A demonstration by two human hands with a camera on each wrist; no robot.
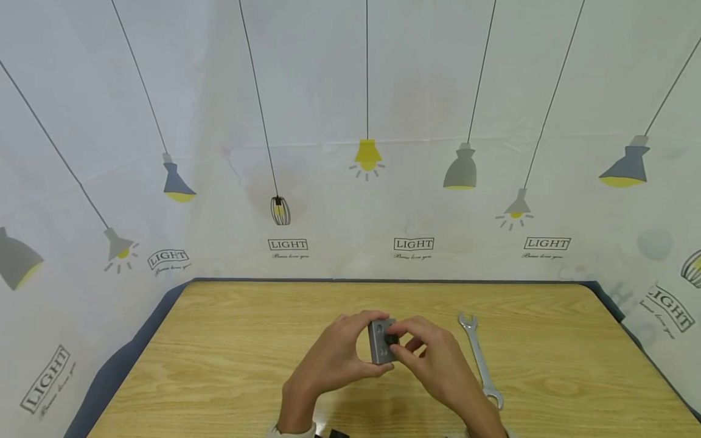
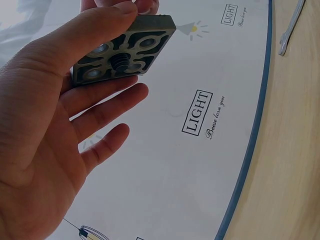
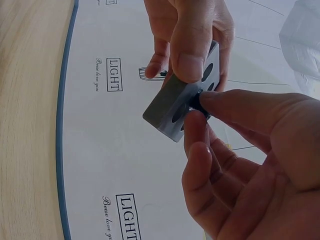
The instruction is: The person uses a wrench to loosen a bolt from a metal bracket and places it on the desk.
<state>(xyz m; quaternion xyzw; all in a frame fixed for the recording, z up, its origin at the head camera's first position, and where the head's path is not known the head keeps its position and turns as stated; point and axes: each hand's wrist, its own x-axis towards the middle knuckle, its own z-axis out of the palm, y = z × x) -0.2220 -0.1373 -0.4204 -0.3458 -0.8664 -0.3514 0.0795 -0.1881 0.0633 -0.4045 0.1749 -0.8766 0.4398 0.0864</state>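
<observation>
The left hand [image 1: 341, 351] grips a block [image 1: 378, 344] by its edges — the right hand [image 1: 436, 359] pinches the bolt [image 1: 390, 339] in it — a wrench [image 1: 479, 358] lies on the counter [image 1: 241, 328].

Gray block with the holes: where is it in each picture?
Head: gray block, lower middle, in the left hand.
Left wrist: gray block, near the top, left of center.
Right wrist: gray block, just above the middle, slightly right.
Landmark in all three: LIGHT lettering.
</observation>
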